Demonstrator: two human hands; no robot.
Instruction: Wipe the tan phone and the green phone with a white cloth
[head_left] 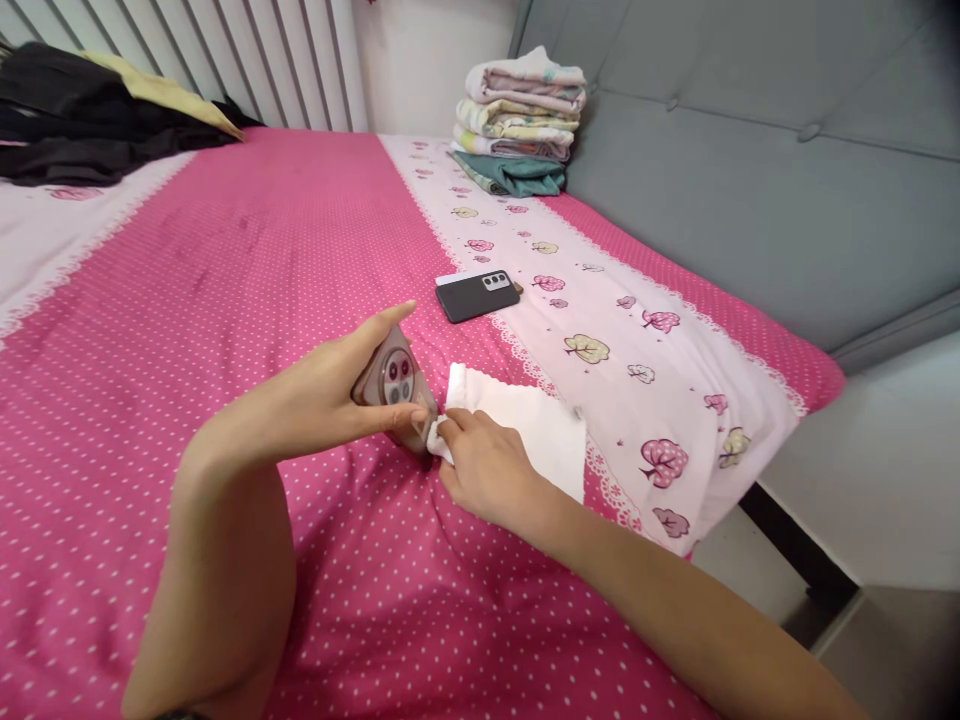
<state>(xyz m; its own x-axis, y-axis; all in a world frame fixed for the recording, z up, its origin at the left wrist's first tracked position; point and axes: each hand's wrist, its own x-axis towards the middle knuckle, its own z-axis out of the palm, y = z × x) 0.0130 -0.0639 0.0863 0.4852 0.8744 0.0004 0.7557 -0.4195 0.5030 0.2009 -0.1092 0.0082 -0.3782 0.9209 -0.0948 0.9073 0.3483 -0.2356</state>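
Note:
My left hand [352,380] grips a smartphone [420,385] by its edges, tilted up off the bed, with its round camera block facing me. A white cloth [547,430] lies spread on the bed just to the right. My right hand [484,465] pinches a bunched corner of this cloth and presses it against the phone's lower right edge. Beyond both hands, a second smartphone [472,297], black with a silver camera block, rests back side up. Something pale and flat shows beneath it, mostly hidden.
The bed [300,220] has a pink dotted sheet with a white tree-print band. A stack of folded cloths [521,120] stands at the back by the grey headboard [750,150]. Dark clothes [82,110] lie at the far left beside a radiator [247,50]. The bed's edge drops off at right.

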